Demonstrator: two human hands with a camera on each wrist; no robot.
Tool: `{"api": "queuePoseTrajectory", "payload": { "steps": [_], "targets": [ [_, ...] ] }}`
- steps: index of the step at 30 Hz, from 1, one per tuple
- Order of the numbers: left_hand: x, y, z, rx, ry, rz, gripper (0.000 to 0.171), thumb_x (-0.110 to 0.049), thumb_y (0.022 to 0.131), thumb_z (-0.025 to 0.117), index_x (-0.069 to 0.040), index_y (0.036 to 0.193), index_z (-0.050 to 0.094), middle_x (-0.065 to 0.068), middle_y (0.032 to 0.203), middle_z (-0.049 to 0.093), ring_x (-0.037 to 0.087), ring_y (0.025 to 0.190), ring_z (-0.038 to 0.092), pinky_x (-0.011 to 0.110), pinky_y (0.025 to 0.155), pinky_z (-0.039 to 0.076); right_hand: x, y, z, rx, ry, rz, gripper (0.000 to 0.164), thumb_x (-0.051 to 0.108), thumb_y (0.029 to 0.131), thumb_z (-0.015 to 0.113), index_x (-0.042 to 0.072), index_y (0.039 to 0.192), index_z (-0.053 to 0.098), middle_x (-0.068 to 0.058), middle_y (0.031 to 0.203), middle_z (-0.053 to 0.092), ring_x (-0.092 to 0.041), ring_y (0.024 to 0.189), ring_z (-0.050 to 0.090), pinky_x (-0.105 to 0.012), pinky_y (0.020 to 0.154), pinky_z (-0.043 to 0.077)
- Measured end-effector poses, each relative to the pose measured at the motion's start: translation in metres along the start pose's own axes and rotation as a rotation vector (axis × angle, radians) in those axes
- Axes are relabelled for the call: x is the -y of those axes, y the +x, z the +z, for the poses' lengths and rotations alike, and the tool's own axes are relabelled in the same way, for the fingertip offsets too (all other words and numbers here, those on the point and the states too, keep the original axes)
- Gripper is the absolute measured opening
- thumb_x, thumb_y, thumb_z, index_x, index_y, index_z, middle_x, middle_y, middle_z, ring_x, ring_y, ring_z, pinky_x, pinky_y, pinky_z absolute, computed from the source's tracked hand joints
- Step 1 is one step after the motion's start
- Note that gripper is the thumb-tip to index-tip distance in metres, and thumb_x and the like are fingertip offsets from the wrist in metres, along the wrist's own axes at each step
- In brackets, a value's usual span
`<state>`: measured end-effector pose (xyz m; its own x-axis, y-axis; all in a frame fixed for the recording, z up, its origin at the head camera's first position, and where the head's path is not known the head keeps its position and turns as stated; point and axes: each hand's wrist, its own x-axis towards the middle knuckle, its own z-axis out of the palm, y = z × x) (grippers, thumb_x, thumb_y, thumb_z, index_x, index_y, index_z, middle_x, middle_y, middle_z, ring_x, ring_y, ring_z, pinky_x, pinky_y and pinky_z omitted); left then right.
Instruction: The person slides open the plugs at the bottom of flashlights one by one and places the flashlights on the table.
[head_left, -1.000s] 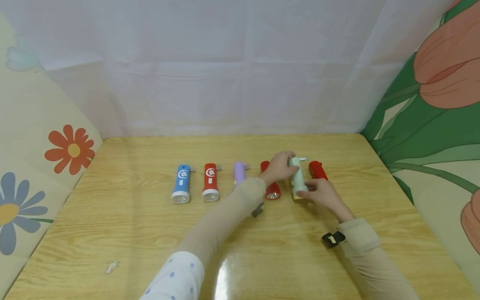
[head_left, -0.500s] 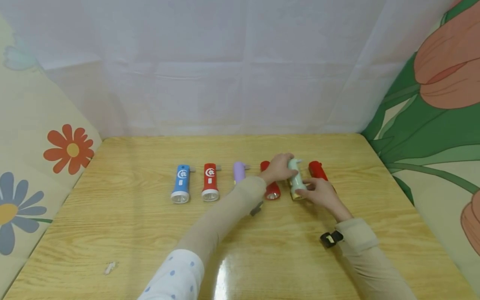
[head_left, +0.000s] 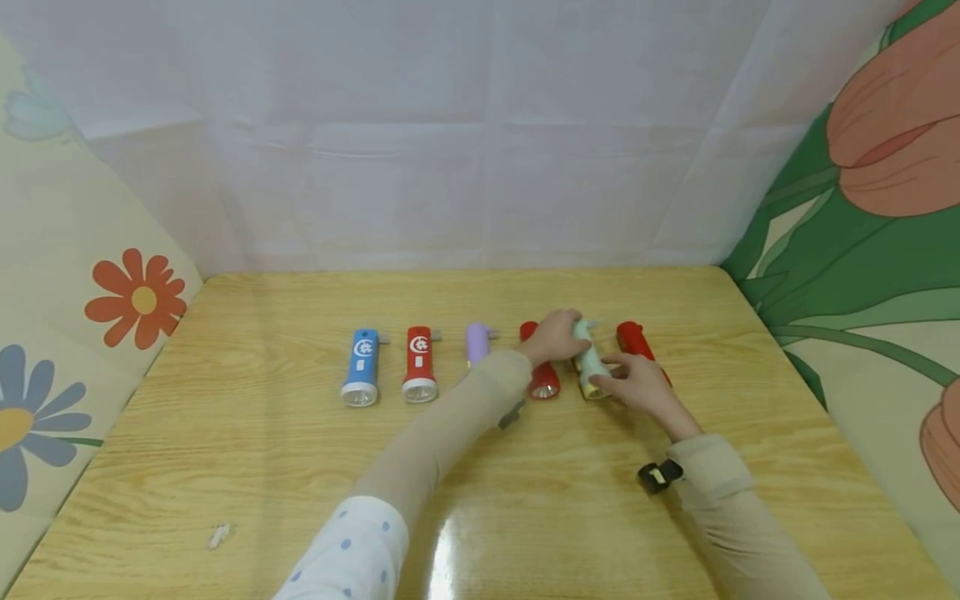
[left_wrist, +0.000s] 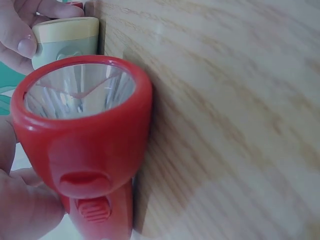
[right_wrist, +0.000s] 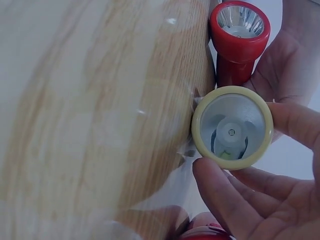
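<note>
A mint-green flashlight (head_left: 592, 361) with a cream rim lies near the right end of a row. My left hand (head_left: 553, 336) grips its tail end from the left. My right hand (head_left: 641, 385) pinches its lamp end between thumb and fingers. In the right wrist view, the lens faces the camera inside the cream rim (right_wrist: 199, 131), down by the tabletop. A red flashlight (head_left: 543, 385) lies just under my left wrist, partly covered; its lamp fills much of the left wrist view. Another red flashlight (head_left: 634, 340) lies beyond my right hand.
Left along the row are a blue flashlight (head_left: 362, 367), a red one with a white rim (head_left: 420, 365) and a purple one (head_left: 477, 343), partly hidden by my left sleeve. The wooden table (head_left: 315, 500) meets a white cloth behind and flowered panels at both sides.
The mint-green flashlight has come down toward the table and shifted slightly left, with both hands still holding it. The other flashlights have stayed in place.
</note>
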<state>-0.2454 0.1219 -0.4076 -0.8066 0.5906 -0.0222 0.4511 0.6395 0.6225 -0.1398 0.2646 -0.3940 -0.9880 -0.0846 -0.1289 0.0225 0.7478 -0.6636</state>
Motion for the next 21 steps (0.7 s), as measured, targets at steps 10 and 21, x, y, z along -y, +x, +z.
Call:
{"api": "queuePoseTrajectory", "payload": {
  "steps": [10,21],
  "targets": [
    [-0.012,-0.011,-0.003,0.002,0.053,0.024,0.047,-0.019,0.086,0.059,0.003,0.126,0.049,0.014,0.118,0.058,0.021,0.104,0.054,0.022,0.089,0.041,-0.001,-0.001,0.002,-0.024,0.026,0.003,0.05,0.024,0.086,0.062,-0.012,0.119,0.05,-0.028,0.095,0.063,-0.022,0.067,0.064,-0.027,0.054,0.051],
    [-0.012,-0.013,-0.004,-0.062,0.069,0.064,0.036,-0.016,0.084,0.06,0.002,0.116,0.058,0.012,0.11,0.061,0.021,0.102,0.054,0.025,0.088,0.042,0.0,-0.007,-0.004,-0.07,-0.093,-0.074,0.049,0.023,0.087,0.061,-0.014,0.117,0.051,-0.028,0.098,0.062,-0.036,0.087,0.062,-0.039,0.067,0.052]
  ]
}}
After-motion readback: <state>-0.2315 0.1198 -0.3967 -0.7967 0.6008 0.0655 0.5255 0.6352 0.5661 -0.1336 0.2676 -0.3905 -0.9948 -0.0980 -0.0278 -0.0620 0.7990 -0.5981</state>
